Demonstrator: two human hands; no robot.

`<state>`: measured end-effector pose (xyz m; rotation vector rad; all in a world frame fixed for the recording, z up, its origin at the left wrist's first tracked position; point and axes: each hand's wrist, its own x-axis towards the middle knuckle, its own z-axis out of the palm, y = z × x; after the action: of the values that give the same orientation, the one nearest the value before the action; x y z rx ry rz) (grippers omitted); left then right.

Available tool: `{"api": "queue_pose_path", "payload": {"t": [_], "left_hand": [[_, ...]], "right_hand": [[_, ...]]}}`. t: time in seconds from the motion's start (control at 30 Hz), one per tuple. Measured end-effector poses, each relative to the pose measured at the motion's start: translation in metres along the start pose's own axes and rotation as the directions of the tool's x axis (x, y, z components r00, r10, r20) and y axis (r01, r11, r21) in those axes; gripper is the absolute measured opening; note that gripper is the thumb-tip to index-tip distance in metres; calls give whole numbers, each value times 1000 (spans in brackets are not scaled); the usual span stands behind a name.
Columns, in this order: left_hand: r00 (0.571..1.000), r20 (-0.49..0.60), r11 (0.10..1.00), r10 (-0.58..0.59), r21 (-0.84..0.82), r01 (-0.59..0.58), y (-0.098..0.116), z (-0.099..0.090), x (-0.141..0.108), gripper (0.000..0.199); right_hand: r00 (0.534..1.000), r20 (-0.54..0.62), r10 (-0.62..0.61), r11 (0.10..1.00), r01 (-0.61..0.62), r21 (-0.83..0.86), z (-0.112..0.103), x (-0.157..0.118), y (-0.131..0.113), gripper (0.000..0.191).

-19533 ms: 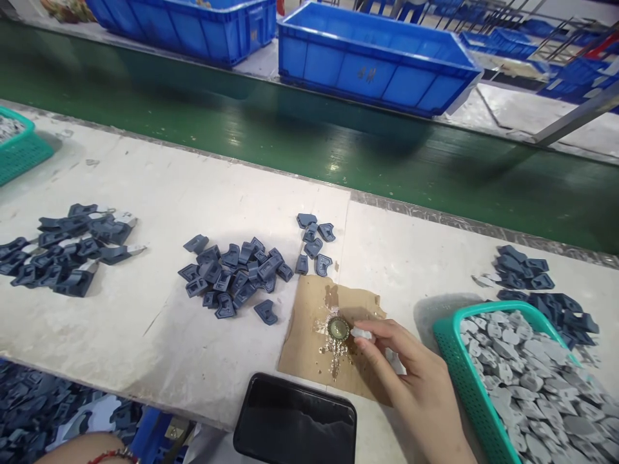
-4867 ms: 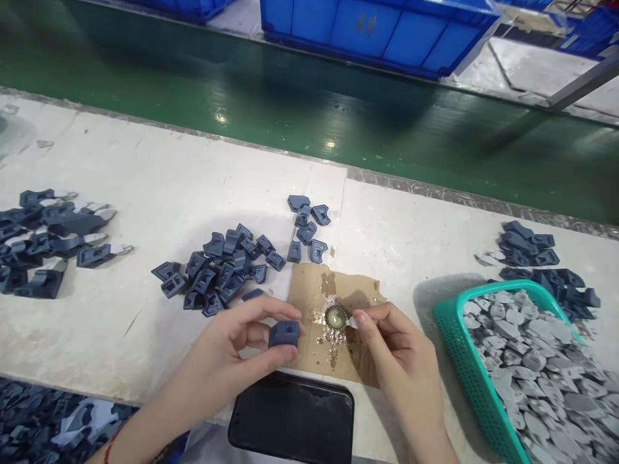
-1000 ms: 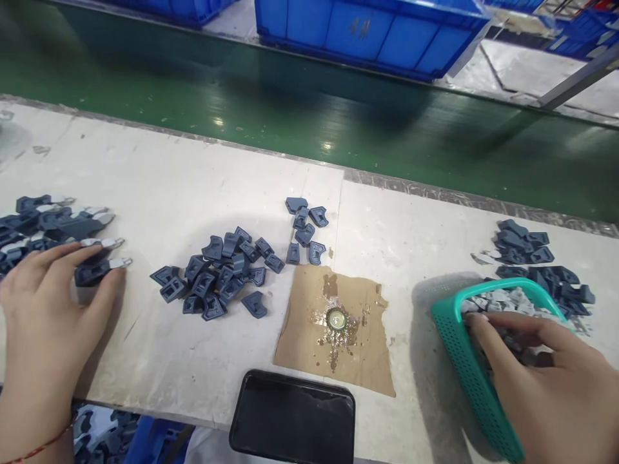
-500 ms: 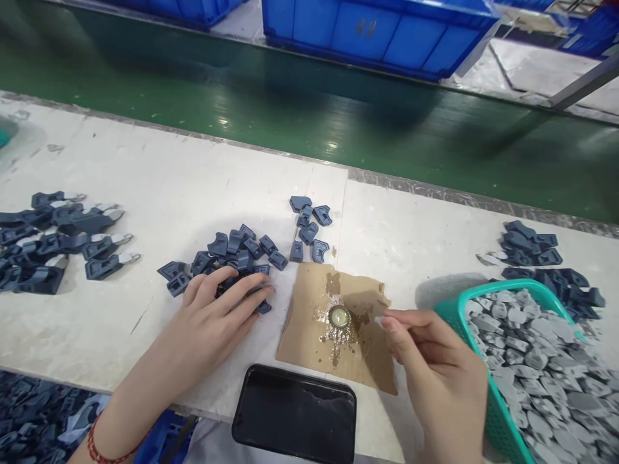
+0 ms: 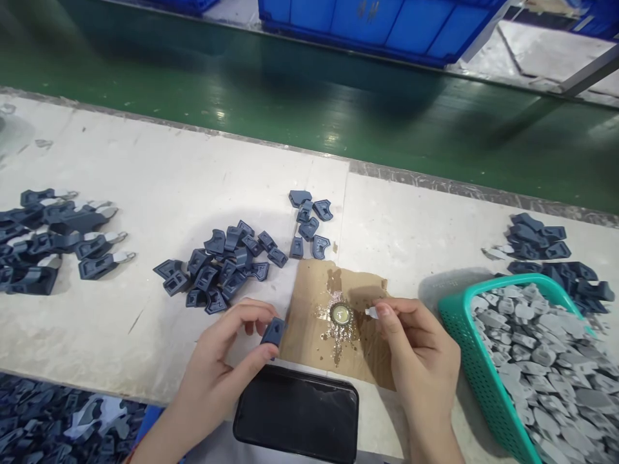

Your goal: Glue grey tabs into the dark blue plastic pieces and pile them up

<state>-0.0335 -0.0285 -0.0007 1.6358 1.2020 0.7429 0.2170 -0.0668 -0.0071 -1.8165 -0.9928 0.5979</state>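
Fingers of the left hand (image 5: 215, 361) pinched 1 dark blue piece (image 5: 273, 332), tilted, between 8 and 9 o'clock from the small round dish (image 5: 341, 314); 0.5 seconds earlier that hand lay spread over the blue pile (image 5: 235, 282) at 10 o'clock. The right hand (image 5: 420, 351) held 1 small pale grey piece (image 5: 371, 312) in a narrow pinch at 3 o'clock from the dish, slightly closer than before yet not touching it. The brown cardboard (image 5: 307, 290) was under the dish, the black phone (image 5: 296, 412) at 7 o'clock and the green basket (image 5: 464, 328) of grey parts (image 5: 546, 348) at 4 o'clock, all 3 in place as before.
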Motion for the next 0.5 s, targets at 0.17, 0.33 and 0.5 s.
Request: {"api": "queue_pose_path", "payload": {"t": [0.17, 0.33, 0.5], "left_hand": [[984, -117, 965, -134, -240, 103, -2, 26, -11, 10], [987, -111, 948, -117, -308, 78, 3, 33, -10, 7], [994, -55, 931, -91, -360, 66, 11, 39, -7, 7]], "right_hand": [[998, 63, -9, 1000, 9, -2, 1, -2, 3, 19], [987, 146, -73, 994, 83, -66, 3, -4, 2, 15], [961, 200, -192, 958, 228, -173, 3, -4, -2, 15]]}}
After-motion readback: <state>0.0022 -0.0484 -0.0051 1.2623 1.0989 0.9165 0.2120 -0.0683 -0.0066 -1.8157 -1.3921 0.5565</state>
